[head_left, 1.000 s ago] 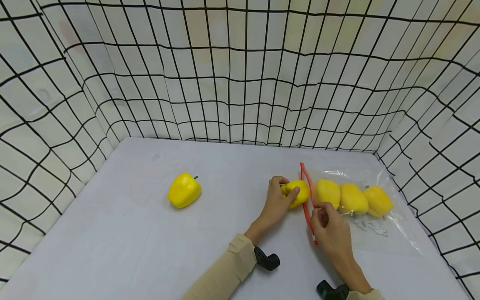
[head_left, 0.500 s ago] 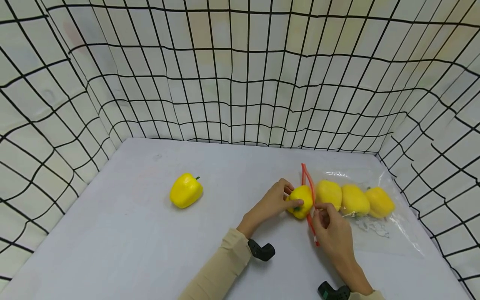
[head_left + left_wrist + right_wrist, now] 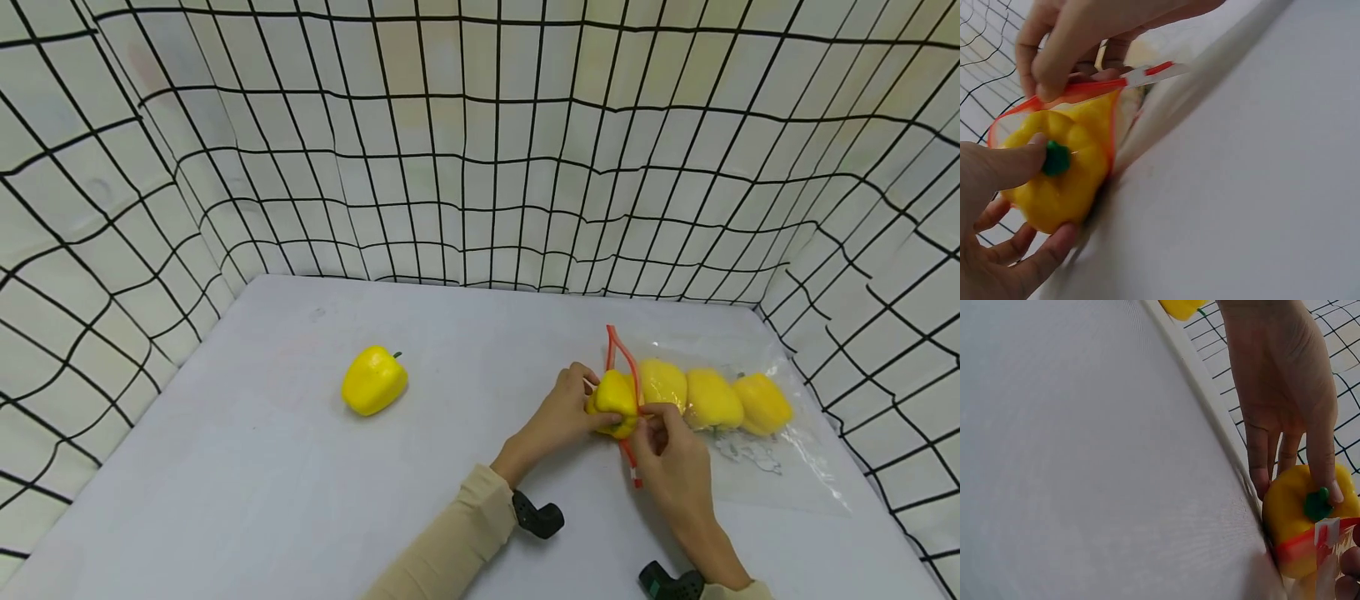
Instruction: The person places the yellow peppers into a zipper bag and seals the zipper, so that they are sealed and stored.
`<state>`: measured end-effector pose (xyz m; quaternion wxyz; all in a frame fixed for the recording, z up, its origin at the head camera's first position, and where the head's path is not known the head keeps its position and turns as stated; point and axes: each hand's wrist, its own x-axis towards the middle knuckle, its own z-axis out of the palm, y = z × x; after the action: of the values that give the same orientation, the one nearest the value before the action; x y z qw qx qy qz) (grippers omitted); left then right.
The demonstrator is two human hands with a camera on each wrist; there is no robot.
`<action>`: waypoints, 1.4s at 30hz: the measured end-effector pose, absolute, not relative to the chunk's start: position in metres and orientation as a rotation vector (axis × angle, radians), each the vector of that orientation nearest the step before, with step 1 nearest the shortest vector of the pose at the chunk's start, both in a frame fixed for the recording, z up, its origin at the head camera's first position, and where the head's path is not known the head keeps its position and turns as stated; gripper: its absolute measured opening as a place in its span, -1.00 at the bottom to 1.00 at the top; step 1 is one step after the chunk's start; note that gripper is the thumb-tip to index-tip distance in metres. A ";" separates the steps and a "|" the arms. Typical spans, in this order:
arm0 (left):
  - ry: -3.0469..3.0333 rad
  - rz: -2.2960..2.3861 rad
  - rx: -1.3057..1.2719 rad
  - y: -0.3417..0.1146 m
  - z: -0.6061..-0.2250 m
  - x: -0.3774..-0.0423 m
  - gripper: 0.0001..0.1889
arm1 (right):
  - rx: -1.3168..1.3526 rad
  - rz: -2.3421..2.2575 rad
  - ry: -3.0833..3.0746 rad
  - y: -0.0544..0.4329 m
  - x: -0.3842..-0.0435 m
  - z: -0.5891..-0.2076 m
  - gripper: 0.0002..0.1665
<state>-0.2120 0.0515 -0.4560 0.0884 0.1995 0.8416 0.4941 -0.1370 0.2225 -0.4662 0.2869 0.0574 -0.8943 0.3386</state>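
Cannot see the far end of the yellow pepper (image 3: 615, 396), held between thumb and fingers of the left hand (image 3: 561, 410), partly inside the red-edged mouth of a clear bag (image 3: 780, 490). Cannot fully make out the fingertips of the right hand (image 3: 681, 462), pinching the red rim (image 3: 630, 457); cropped to a few fingertips in the right wrist view. Count five peppers altogether: one gripped, three bagged peppers (image 3: 715, 400) in a row, one lone pepper (image 3: 374, 381) well apart, on the left of the tabletop (image 3: 247, 467). Count two black wrist devices (image 3: 542, 518), with the right one cut off below.
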 end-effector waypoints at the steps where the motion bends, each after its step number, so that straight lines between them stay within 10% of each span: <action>1: 2.511 1.476 0.588 0.054 -0.457 -0.211 -0.41 | 0.155 0.901 -2.382 0.223 -0.137 -0.466 -0.73; 42: 2.380 1.777 0.735 0.078 -0.475 -0.202 -0.62 | 0.257 0.860 -2.285 0.224 -0.141 -0.471 -0.73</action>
<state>-0.2019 0.0776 -0.4754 0.0408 0.2400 0.7771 0.5804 -0.1411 0.2236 -0.4710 0.3365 0.0985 -0.8765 0.3298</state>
